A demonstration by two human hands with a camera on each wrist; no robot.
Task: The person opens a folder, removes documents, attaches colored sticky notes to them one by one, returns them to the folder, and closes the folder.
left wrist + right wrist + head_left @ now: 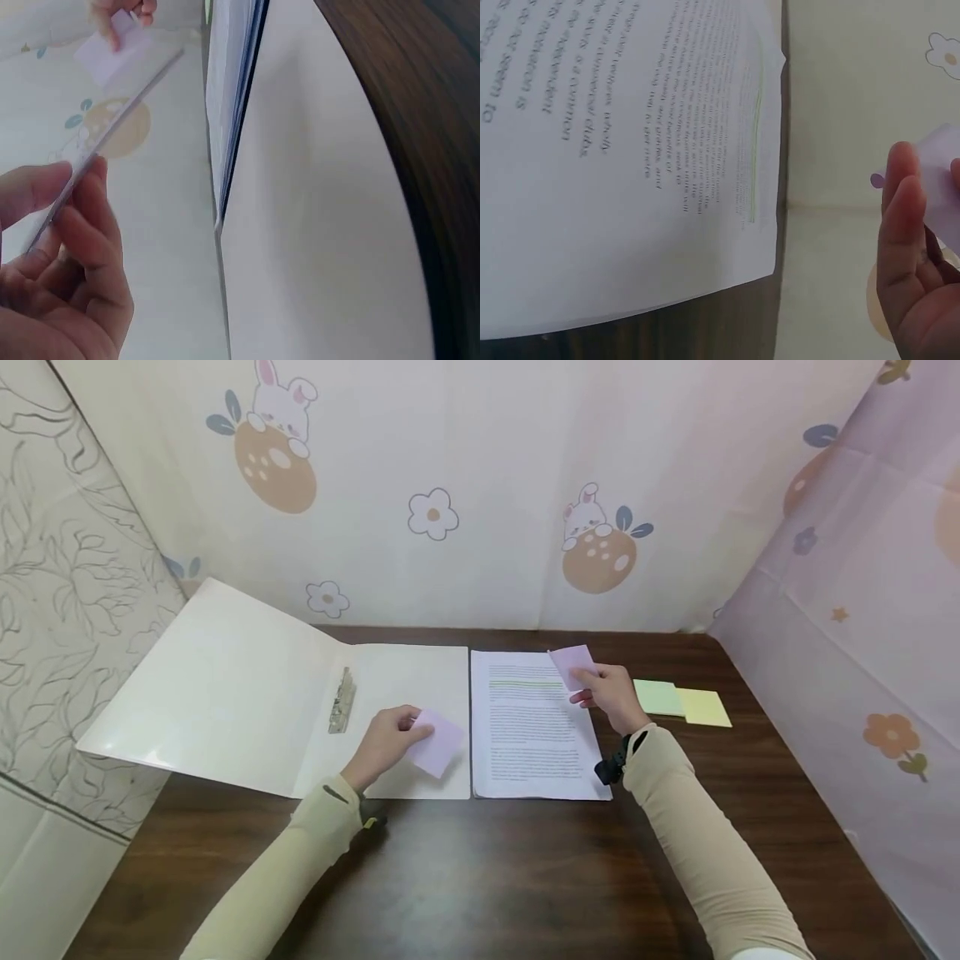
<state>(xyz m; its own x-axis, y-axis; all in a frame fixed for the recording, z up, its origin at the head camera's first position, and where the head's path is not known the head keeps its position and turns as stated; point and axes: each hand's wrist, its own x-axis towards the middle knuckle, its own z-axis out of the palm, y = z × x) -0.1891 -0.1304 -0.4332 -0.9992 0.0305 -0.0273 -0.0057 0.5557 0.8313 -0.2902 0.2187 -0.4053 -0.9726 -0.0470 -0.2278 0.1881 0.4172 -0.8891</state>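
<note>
My left hand [386,742] pinches a thin pad of light purple sticky notes [439,744] between thumb and fingers, above the right inner side of an open white folder [420,681]. Edge-on in the left wrist view, the pad [120,116] looks like a thin straight slab. Over the upper right corner of a stack of printed sheets [525,777], my right hand [613,695] holds a single light purple sticky note [573,662]. In the right wrist view that note [939,161] is partly cut off by the frame edge. One text line on the top sheet is highlighted green.
A metal clip [342,702] is fixed near the folder's spine. The folder's left cover [217,685] stands raised toward the wall. Right of the sheets lie a green sticky pad [657,697] and a yellow one [705,707] on the dark wooden table [480,877]. Patterned curtains enclose the back and sides.
</note>
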